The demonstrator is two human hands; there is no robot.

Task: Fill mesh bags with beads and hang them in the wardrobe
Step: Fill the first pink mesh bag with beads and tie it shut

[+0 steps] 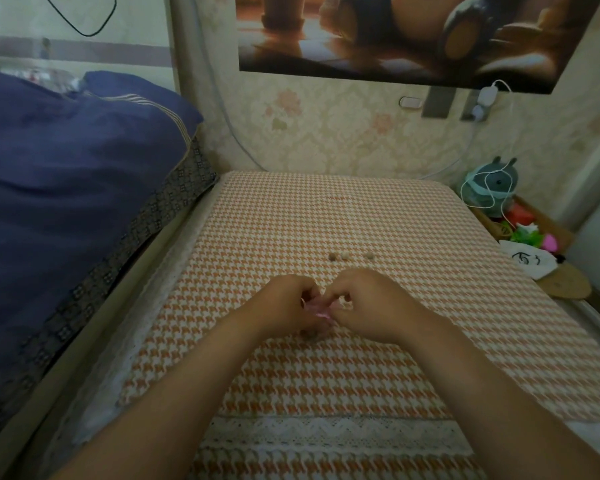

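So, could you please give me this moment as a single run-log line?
step: working pink mesh bag | left hand: on bag | right hand: on bag | three beads loose beyond hands on checked cloth | hanging: not yet

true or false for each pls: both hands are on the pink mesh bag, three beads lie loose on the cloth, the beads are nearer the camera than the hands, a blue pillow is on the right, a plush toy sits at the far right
1. Both hands hold the pink mesh bag. True: the left hand and right hand pinch it between them.
2. Three beads lie loose on the houndstooth cloth. True.
3. The beads are nearer the camera than the hands. False: they lie beyond the hands.
4. A blue pillow is on the right. False: it is on the left.
5. A plush toy sits at the far right. True: a white cable is draped over it.
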